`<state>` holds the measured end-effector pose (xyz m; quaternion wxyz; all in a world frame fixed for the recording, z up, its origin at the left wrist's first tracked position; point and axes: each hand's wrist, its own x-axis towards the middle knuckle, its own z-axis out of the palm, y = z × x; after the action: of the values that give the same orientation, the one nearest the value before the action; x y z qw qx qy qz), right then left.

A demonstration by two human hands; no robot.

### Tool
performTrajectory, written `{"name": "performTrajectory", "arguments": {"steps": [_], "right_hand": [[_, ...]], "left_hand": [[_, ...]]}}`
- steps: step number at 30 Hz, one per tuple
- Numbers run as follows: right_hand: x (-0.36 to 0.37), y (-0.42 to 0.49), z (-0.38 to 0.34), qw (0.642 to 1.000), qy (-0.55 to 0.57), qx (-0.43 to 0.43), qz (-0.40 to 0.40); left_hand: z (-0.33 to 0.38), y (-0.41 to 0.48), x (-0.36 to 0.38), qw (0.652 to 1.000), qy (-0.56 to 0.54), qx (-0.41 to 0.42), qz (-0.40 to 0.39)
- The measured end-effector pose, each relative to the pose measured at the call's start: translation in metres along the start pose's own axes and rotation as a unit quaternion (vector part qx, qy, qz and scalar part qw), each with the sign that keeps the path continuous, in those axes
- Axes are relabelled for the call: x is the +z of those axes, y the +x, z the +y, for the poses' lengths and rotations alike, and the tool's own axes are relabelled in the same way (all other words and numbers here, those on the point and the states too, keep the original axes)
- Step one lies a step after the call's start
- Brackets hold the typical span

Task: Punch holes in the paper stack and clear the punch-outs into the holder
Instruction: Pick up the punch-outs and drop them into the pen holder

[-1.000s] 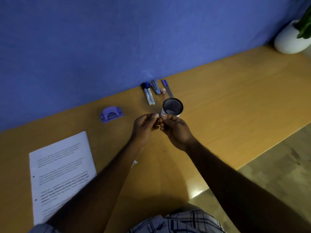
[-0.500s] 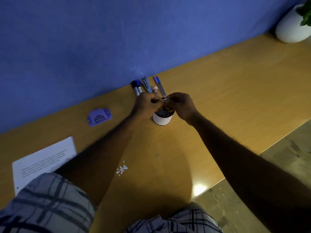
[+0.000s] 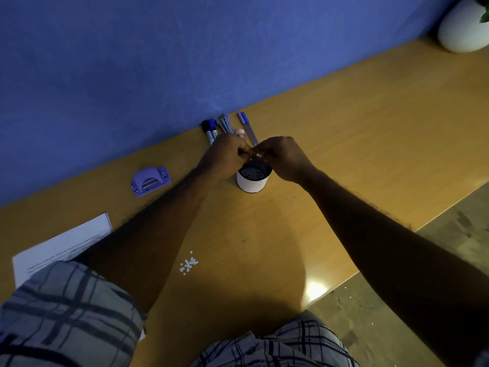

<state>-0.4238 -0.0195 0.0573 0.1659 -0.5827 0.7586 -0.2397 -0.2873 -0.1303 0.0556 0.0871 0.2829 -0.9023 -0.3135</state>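
Around the grip: a bunch of markers (image 3: 211,129) and two thin pens (image 3: 248,128) lie just past the knuckles, against the blue wall (image 3: 132,62). Their long axes run from the wall toward the grip, caps at the wall end, and the hands cover their near ends. The purple hole punch (image 3: 150,180) sits well off to the left of the grip, lying flat and a bit skewed, with its long side roughly along the wall line. A white plant pot (image 3: 461,30) sits far off to the right.

The grip itself: left hand (image 3: 225,156) and right hand (image 3: 284,158) are both bunched up, with fingertips meeting. The right hand pinches a few white punch-outs (image 3: 258,155) at the meeting point. I honestly can't tell if the left hand has any or is just touching.

The holder (image 3: 251,184) is directly under the grip. It's a white cup standing upright on the table (image 3: 370,144), mouth up and long axis vertical. The hands hide its far rim.

A small pile of punch-outs (image 3: 188,266) lies on the table, well back from the grip toward the person. The paper stack (image 3: 63,241) lies flat, far left of the grip and nearer the person. The left forearm and a plaid sleeve (image 3: 60,313) cover a good part of it.
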Motion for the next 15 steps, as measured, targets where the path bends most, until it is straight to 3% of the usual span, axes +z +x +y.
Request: {"name": "performTrajectory", "arguments": {"steps": [11, 15], "right_hand": [[-0.0057, -0.0004, -0.0021, 0.997, -0.077, -0.022, -0.020], [-0.0064, 0.0003, -0.0035, 0.997, -0.079, -0.020, -0.004]], "left_hand": [[0.0049, 0.0001, -0.0018, 0.998, 0.057, 0.019, -0.022], [0.0051, -0.0003, -0.0004, 0.999, 0.050, 0.014, 0.003]]}}
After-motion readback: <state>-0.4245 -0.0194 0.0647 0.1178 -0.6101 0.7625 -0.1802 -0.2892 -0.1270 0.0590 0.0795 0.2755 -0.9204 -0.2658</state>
